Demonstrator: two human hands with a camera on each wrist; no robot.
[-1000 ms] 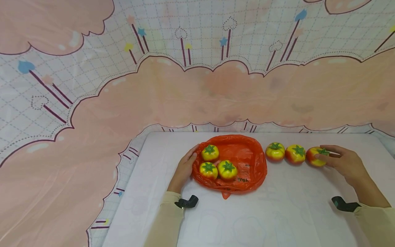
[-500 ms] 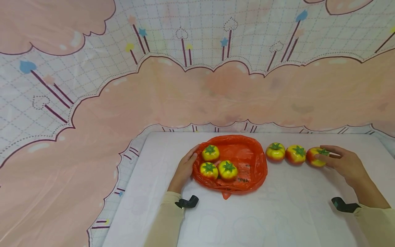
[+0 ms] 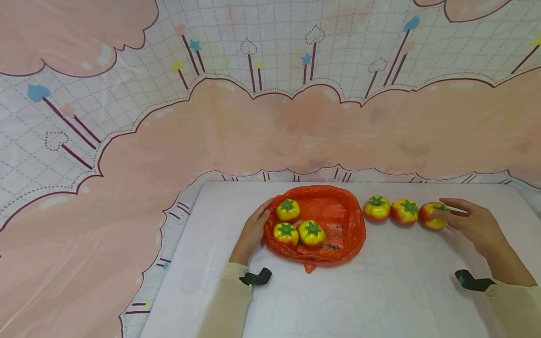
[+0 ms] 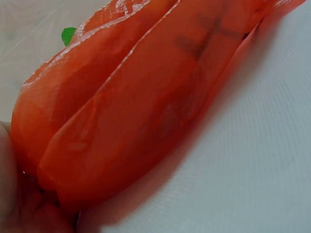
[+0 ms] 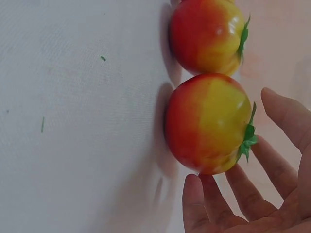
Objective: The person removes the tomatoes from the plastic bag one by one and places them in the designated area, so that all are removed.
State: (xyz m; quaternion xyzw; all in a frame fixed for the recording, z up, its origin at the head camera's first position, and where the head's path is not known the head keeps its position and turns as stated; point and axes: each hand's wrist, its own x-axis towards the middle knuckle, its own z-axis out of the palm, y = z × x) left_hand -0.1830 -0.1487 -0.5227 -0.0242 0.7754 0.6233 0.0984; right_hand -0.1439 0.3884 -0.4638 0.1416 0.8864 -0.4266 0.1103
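A red plastic bag (image 3: pixel 338 206) lies spread open on the white table, its rim rolled into a ring. Three toy tomatoes (image 3: pixel 312 233), yellow and red with green leaf tops, sit inside on its left. My left hand (image 3: pixel 250 234) holds the bag's left side; in the left wrist view the red film (image 4: pixel 121 111) bunches beside the thumb, and the other fingers are mostly hidden. On the right, my right hand (image 3: pixel 477 225) is spread around the rightmost tomato (image 3: pixel 431 216). The right wrist view shows the fingers close along that tomato (image 5: pixel 209 124) and the thumb apart from it.
Two more tomatoes, a middle one (image 3: pixel 404 212) and a left one (image 3: pixel 376 209), stand in a row between the bag and my right hand. Behind the table (image 3: pixel 321 305) hangs a patterned pink and white cloth (image 3: pixel 296 126). A black wrist camera (image 3: pixel 473 280) sits on each sleeve.
Both hands, the bag and the tomatoes keep nearly the same places. The right hand's fingers have loosened very slightly around the rightmost tomato.
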